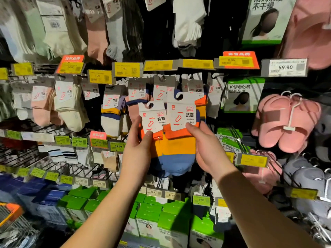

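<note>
Sock packs (174,147), pinched by left hand (138,145) and right hand (208,145), overlap before hanging socks (111,113).

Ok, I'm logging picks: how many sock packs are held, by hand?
Left pack, in left hand: 1
Right pack, in right hand: 1
Total: 2 packs

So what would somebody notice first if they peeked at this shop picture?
Right in the middle, the left hand holds a pack of orange, yellow and blue striped socks with a white card label. The right hand holds a matching pack beside it. To the right hang soft pink slippers, and bright green cardboard boxes line the bottom shelf.
</note>
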A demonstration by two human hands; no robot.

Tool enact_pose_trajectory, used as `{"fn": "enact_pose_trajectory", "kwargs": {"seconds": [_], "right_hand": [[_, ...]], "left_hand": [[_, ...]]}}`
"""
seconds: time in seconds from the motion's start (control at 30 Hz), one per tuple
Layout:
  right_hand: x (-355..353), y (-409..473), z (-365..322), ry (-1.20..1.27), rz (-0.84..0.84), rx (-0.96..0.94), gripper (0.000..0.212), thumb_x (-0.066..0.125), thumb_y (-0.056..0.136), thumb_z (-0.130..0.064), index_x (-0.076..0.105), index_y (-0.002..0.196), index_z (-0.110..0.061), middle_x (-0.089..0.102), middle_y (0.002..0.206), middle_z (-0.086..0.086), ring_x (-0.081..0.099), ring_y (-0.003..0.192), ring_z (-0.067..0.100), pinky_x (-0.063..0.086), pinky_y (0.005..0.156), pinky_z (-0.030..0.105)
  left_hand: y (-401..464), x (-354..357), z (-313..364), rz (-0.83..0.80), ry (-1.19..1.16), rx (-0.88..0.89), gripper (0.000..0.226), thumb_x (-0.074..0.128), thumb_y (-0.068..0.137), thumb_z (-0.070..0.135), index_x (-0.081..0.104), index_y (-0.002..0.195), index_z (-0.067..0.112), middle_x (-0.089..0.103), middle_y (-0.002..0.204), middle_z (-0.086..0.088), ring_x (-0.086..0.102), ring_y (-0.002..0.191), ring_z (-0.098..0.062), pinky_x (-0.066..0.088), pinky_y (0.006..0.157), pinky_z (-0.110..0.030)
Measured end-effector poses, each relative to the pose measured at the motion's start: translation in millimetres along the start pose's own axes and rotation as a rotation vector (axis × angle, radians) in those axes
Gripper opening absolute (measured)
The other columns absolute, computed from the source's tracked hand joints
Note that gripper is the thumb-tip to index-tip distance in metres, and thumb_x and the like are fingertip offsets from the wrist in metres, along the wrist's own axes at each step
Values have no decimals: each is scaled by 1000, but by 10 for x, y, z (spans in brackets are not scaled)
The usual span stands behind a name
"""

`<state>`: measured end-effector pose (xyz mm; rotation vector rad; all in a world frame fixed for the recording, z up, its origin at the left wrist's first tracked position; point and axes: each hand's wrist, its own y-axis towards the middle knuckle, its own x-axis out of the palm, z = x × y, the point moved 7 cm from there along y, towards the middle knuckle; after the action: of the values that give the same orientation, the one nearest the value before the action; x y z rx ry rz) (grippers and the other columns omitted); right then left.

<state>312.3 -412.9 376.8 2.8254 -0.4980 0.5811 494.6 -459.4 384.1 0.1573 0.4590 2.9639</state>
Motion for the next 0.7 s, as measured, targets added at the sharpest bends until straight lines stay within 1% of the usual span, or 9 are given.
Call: {"fn": "enact_pose_trajectory", "kwargs": {"seconds": [0.03,0.13,0.17,0.23,0.3,0.43,0.53,0.6,0.7], "right_hand": [[-45,39,-47,-18,23,-17,29,54,101,-17,57,130,-19,75,114,0,70,108,18,56,91,38],[-215,206,-251,-110,117,-96,13,53,102,-19,60,113,-22,75,105,1,73,97,20,57,84,40],[-263,282,-322,-156,142,-115,10,54,102,-21,60,109,-24,75,104,2,72,95,22,58,85,43],[-327,430,-444,-263,176,-135,4,57,101,-27,59,105,-27,73,107,3,71,99,27,56,92,53],[-361,568,-543,-311,195,-152,2,57,101,-27,58,102,-29,71,107,2,69,101,28,53,96,57],[-306,759,-710,-368,174,-202,2,56,102,-28,56,101,-30,70,106,0,69,101,29,54,95,56],[-294,866,-732,-432,178,-197,2,55,101,-33,55,99,-32,69,108,0,68,103,29,53,96,56],[-315,925,-709,-477,190,-182,7,55,97,-39,54,99,-33,69,109,1,67,102,30,52,96,57],[-382,975,-627,-511,204,-152,17,55,87,-45,55,100,-35,70,111,2,67,103,30,53,95,57]], "left_hand": [[4,-24,22,19,6,12,45,58,100,19,48,129,51,59,138,14,56,127,-6,42,113,-43],[33,-86,57,51,-37,29,45,56,101,14,48,132,45,60,138,8,59,125,-9,46,110,-43],[40,-93,73,53,-51,34,45,55,101,13,48,133,43,59,139,7,59,124,-10,46,109,-43],[53,-101,81,55,-61,41,44,55,101,11,48,134,40,58,140,4,59,124,-10,47,109,-42],[66,-95,79,51,-81,43,43,55,101,11,48,134,38,57,142,2,58,125,-12,47,108,-41],[53,-55,92,41,-117,25,43,56,101,12,50,138,32,61,137,0,62,121,-14,51,103,-40],[29,-33,114,37,-142,19,42,56,101,12,50,138,31,62,135,0,63,120,-15,51,104,-42],[17,-32,125,39,-156,16,40,56,101,11,51,135,33,62,135,0,62,121,-16,51,104,-42],[2,-49,152,42,-172,17,38,55,101,11,54,124,41,63,134,1,64,117,-13,54,97,-36]]}}
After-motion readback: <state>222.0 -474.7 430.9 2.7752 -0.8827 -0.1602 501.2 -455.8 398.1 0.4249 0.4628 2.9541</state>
